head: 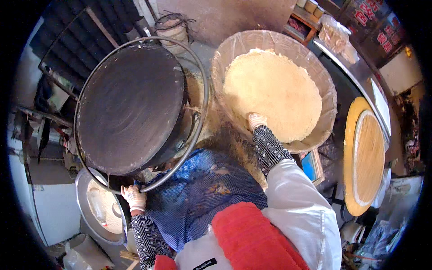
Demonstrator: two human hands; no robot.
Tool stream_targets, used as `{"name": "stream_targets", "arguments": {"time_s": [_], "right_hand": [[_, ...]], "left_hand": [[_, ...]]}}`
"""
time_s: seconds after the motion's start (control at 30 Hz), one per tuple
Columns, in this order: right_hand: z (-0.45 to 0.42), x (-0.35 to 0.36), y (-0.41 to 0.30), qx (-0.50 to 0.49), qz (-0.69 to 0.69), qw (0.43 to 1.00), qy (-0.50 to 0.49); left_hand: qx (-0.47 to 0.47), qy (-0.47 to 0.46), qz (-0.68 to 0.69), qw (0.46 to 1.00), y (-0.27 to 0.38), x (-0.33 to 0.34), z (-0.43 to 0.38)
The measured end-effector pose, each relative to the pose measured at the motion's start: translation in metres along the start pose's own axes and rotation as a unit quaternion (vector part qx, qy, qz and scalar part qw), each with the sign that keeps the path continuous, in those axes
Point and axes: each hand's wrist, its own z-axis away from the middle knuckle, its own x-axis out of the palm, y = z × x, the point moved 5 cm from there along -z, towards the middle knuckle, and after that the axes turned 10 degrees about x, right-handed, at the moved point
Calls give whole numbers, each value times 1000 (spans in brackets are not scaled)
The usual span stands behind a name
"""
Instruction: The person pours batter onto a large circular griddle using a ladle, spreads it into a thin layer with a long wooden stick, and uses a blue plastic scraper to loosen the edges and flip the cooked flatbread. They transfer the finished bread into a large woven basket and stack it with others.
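Note:
My left hand (133, 198), in a light glove, is at the near edge of a metal ring (206, 87) around a large round dark griddle (131, 108); its fingers look curled on the ring. My right hand (257, 120), gloved too, rests at the near left edge of a round, pale yellow, flat crumbly layer (276, 94). That layer lies in a wide basket lined with clear plastic (320, 81). The right fingertips are partly hidden, so their grip is unclear. The griddle's surface is bare, with faint circular marks.
A metal basin (81, 189) of pale powder with a clear plastic scoop-like container (97, 204) stands at the lower left. Round boards (369, 158) lean at the right beside a metal-edged table (351, 64) bearing bagged food (334, 35). A bucket (172, 32) stands behind the griddle.

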Motion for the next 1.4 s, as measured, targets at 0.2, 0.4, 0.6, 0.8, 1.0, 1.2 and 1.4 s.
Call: {"name": "stream_targets", "arguments": {"time_s": [0.2,0.4,0.6,0.8,1.0,1.2,1.4], "right_hand": [[-18,15,3,23,-34,999,-19],[-32,31,-4,-13,-83,996,-39],[-37,45,6,-59,-276,957,-69],[32,-29,-33,-62,-259,955,132],[159,-70,-105,-333,-222,833,382],[342,-59,-204,-620,-255,696,255],[534,38,-294,-714,-92,621,-309]], "left_hand": [[30,-30,-49,998,-21,1,-4],[25,-145,-95,984,-34,7,-1],[8,-236,-121,964,17,-27,-19],[13,-96,77,992,139,-62,-16],[285,-15,342,896,259,-111,64],[192,82,378,902,168,-109,159],[39,251,394,883,83,-143,267]]}}
